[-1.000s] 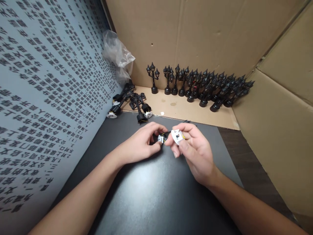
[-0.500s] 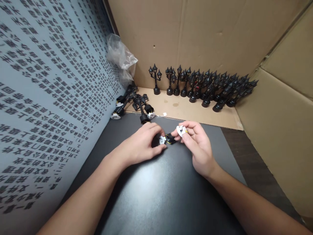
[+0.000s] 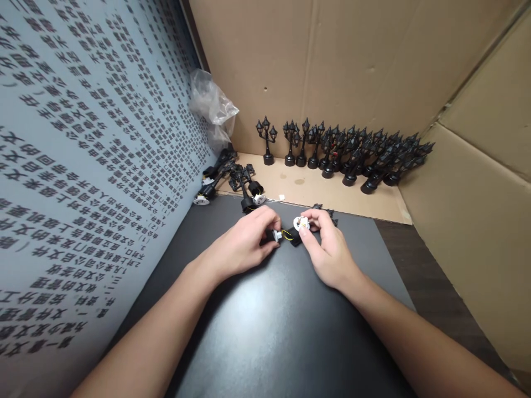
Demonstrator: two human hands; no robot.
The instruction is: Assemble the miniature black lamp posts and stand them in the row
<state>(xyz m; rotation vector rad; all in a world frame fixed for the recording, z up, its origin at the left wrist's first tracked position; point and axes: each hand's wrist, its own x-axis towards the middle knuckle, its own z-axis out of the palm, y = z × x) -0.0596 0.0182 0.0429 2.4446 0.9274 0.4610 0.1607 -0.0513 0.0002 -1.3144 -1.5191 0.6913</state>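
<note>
Head view: left hand point(image 3: 244, 243) pinches small white connector point(image 3: 277, 235), right hand point(image 3: 327, 249) grips white base cap point(image 3: 301, 223); both lowered closer to black desk point(image 3: 265, 331) since earlier, parts nearly meeting.

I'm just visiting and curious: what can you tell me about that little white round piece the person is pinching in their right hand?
The white round piece is a small disc-like cap, plastic by its look, with tiny dark marks on its face. The right hand pinches it between thumb and fingers just above the black mat. A thin yellow wire runs from it toward a small white connector held by the left hand. A black part sits right beneath it; finer detail is too small to tell.
</note>
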